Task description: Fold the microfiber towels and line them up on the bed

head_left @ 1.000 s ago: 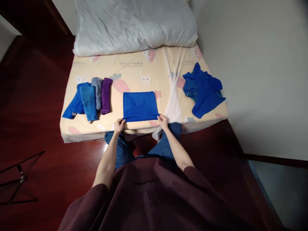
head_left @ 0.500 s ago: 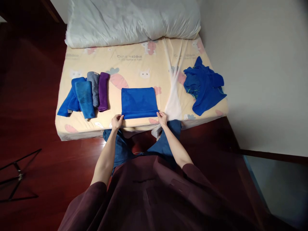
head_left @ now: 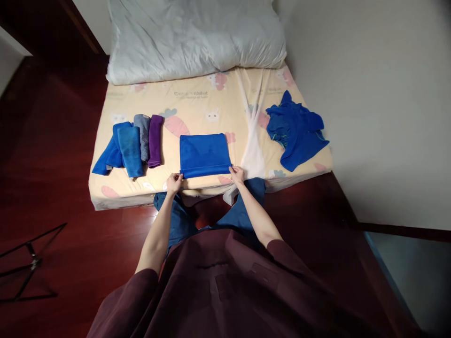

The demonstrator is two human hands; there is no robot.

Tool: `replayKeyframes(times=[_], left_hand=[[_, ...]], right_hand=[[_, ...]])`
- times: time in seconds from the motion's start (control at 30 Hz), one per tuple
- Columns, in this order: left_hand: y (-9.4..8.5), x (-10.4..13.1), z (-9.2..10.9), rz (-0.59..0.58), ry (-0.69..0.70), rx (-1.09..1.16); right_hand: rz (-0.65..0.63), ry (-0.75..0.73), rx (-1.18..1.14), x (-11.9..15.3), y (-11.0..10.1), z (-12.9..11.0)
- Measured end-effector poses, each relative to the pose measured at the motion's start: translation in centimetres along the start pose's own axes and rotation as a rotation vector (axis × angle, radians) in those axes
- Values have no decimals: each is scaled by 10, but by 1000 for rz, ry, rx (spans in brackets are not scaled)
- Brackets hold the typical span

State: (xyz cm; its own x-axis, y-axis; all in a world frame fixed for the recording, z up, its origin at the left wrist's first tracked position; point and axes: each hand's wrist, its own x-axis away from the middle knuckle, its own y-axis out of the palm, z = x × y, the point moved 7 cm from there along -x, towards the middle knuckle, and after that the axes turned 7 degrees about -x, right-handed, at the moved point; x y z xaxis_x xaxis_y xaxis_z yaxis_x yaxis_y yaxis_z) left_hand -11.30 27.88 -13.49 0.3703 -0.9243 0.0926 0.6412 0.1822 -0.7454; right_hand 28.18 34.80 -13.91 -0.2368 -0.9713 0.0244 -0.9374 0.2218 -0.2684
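Note:
A blue towel (head_left: 204, 151) lies flat on the bed in front of me, with a narrow strip folded over along its near edge. My left hand (head_left: 174, 182) pinches the near left corner of that strip. At the near right corner, my right hand (head_left: 237, 174) pinches the same fold between thumb and fingers. Left of the towel are several rolled cloths: a purple roll (head_left: 155, 141), a grey roll (head_left: 142, 136) and a few blue rolls (head_left: 129, 151). To the right lies a crumpled heap of blue cloths (head_left: 296, 131) with some green edging.
The bed (head_left: 197, 112) has a yellow sheet with rabbit and carrot prints. A white sheer cloth (head_left: 252, 150) lies right of the towel. A pale quilt (head_left: 197, 42) fills the far end. A wall (head_left: 369, 117) stands right, and black stand legs (head_left: 33, 263) are on the floor at left.
The view has shifted a little, so the scene sits slightly lower. Both hands still pinch the towel's near corners, and the folded strip looks much the same.

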Motion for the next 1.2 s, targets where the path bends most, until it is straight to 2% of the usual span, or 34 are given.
replayKeyframes(times=[0.13,0.2,0.27,0.33,0.4,0.5,0.57,0.67,0.9,1.2], left_hand=[[-1,2,4,-21,-8,5],[-6,6,8,14,6,10],[-16,14,17,116,77,-2],[-25,24,32,207,216,-48],[-24,34,50,179,376,-115],[-11,42,70,1,545,-211],[-1,43,76,-90,578,-261],[11,40,76,-151,562,-313],[25,29,65,-204,505,-354],[38,12,74,-169,524,-425]], right_hand=[[39,44,64,3,-5,-3],[65,18,118,7,-10,-10],[106,-83,177,12,-16,-24],[92,-246,233,20,-17,-44],[-24,-407,290,30,-9,-62],[-286,-539,404,45,12,-74],[-430,-580,491,54,27,-73],[-530,-610,589,60,42,-64],[-509,-514,709,43,47,-38],[-512,-479,789,33,63,-37]])
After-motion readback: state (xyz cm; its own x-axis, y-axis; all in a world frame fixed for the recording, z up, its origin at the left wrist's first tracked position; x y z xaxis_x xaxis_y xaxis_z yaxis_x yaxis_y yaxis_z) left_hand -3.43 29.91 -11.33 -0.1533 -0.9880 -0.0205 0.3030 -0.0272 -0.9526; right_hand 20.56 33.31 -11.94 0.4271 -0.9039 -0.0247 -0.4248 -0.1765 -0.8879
